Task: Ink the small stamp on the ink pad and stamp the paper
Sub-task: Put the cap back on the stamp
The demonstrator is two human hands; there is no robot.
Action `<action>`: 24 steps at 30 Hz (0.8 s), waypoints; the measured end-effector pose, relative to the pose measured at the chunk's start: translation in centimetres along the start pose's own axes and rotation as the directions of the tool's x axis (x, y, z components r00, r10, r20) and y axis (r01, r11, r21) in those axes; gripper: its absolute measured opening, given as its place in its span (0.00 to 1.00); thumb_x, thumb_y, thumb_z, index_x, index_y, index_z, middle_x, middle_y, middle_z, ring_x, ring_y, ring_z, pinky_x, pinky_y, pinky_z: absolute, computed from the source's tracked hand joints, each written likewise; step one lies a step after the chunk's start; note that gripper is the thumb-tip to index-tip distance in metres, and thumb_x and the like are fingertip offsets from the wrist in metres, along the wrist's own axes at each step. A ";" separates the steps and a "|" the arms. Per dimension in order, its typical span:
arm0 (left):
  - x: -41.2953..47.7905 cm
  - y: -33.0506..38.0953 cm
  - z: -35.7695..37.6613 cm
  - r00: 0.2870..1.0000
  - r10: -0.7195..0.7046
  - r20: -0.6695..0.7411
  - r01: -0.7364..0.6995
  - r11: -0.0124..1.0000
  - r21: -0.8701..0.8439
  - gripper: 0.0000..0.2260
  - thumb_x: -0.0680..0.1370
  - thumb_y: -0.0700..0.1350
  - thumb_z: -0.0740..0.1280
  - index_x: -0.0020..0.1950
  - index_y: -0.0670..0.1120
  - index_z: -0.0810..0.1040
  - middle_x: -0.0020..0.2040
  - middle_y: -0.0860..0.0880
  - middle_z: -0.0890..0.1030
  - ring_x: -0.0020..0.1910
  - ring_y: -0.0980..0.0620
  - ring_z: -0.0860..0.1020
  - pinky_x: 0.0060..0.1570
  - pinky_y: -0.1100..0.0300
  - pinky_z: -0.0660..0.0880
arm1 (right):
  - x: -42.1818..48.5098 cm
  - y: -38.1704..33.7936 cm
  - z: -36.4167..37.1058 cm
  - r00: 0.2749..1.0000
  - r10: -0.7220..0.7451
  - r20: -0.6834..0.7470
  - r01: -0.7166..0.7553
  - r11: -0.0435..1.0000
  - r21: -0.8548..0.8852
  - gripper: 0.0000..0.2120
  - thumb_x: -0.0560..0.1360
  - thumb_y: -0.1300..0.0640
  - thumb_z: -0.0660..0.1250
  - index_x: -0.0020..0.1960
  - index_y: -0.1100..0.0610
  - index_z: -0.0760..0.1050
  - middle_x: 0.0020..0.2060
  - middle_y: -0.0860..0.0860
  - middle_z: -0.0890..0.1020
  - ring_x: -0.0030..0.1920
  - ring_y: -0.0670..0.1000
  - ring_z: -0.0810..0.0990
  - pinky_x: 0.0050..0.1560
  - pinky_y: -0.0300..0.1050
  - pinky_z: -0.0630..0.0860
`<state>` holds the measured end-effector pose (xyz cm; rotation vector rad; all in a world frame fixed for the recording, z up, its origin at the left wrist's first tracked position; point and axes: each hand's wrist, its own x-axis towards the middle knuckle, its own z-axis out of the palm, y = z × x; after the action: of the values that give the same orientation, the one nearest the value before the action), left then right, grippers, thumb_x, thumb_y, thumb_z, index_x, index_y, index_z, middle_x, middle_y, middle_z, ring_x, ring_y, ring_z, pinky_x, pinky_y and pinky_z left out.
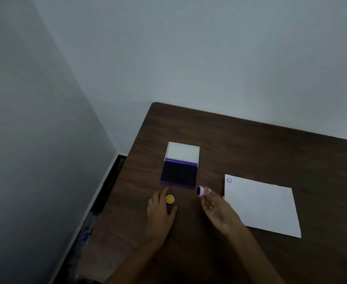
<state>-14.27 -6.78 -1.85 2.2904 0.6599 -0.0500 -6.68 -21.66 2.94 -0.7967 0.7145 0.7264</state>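
Observation:
A purple ink pad (179, 174) lies open on the dark wooden table (250, 144), its white lid (182, 151) standing up behind it. My right hand (217, 210) pinches a small pink stamp (201, 191) at its fingertips, its dark face turned left, just off the pad's near right corner. A white sheet of paper (262, 208) lies to the right and bears one purple stamp mark (229, 180) in its far left corner. My left hand (160, 210) rests on the table with thumb and fingers on either side of a yellow smiley cap (170, 199).
The table's left edge (115, 193) runs close to a grey wall, with a dark gap and floor clutter below. A second wall stands behind the table's far edge.

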 end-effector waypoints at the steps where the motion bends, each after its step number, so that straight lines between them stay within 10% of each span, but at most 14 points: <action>1: 0.1 0.0 -0.1 1.000 0.019 0.013 -0.019 1.000 0.008 0.25 0.74 0.48 0.67 0.68 0.49 0.64 0.69 0.46 0.65 0.65 0.50 0.64 0.62 0.56 0.64 | 0.1 0.5 0.1 1.000 0.003 0.001 -0.003 1.000 -0.010 0.07 0.73 0.66 0.63 0.51 0.63 0.76 0.47 0.59 0.81 0.49 0.52 0.79 0.35 0.40 0.81; 10: 1.1 0.2 -2.3 0.998 -0.038 0.047 0.047 0.979 -0.200 0.06 0.76 0.42 0.66 0.52 0.45 0.77 0.53 0.45 0.79 0.48 0.55 0.75 0.48 0.63 0.71 | 0.6 3.2 0.8 0.999 -0.034 -0.007 0.034 0.999 -0.043 0.10 0.73 0.66 0.63 0.53 0.63 0.75 0.47 0.58 0.81 0.48 0.53 0.79 0.35 0.39 0.81; 12: 1.1 0.5 -3.4 0.943 -0.254 0.215 0.331 0.775 -0.539 0.05 0.75 0.41 0.66 0.50 0.46 0.78 0.52 0.45 0.80 0.47 0.54 0.77 0.45 0.63 0.74 | 0.5 3.3 0.9 0.999 -0.047 0.013 0.047 0.998 -0.052 0.11 0.73 0.66 0.63 0.55 0.63 0.75 0.48 0.58 0.81 0.49 0.53 0.80 0.36 0.39 0.82; 15: 1.0 1.2 -5.1 0.795 -0.242 0.557 0.599 0.162 -0.785 0.07 0.74 0.36 0.65 0.51 0.40 0.78 0.51 0.40 0.79 0.52 0.45 0.77 0.50 0.55 0.75 | 0.1 3.4 1.2 0.996 -0.079 0.030 0.082 0.992 -0.098 0.10 0.72 0.65 0.64 0.53 0.62 0.76 0.49 0.59 0.82 0.50 0.54 0.80 0.36 0.40 0.82; 24: 0.2 1.7 -6.6 0.752 -0.093 0.653 0.653 -0.036 -0.757 0.12 0.66 0.35 0.69 0.49 0.37 0.80 0.46 0.36 0.84 0.50 0.43 0.80 0.40 0.57 0.82 | -0.5 4.4 2.8 0.956 -0.273 0.104 0.291 0.866 -0.407 0.10 0.72 0.63 0.66 0.53 0.60 0.76 0.44 0.51 0.81 0.42 0.46 0.81 0.34 0.31 0.79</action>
<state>-14.35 -3.30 3.97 0.5594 0.7415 -0.2821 -9.64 -17.39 3.16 -1.2474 0.3889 0.6331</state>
